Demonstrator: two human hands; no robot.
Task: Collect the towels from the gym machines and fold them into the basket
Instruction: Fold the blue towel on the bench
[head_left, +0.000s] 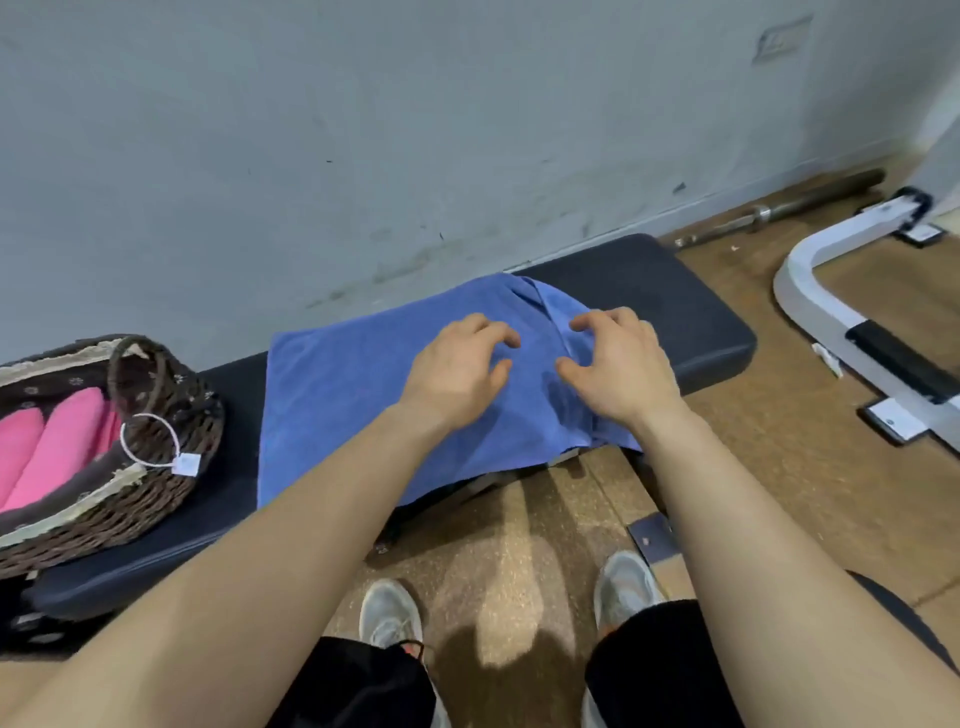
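A blue towel (353, 395) lies spread across a black padded bench (675, 301), its near edge hanging over the front. My left hand (457, 369) rests palm down on the towel's middle with fingers curled and apart. My right hand (618, 364) sits just to its right on the towel's bunched right end, fingers spread and bent. Neither hand holds the cloth. A dark wicker basket (171, 467) stands on the bench's left end with rolled pink towels (57, 447) inside.
A grey wall runs right behind the bench. A barbell (779, 208) lies on the floor by the wall at the right. A white machine frame (831, 312) stands on the brown floor at the far right. My shoes (389, 613) are below the bench.
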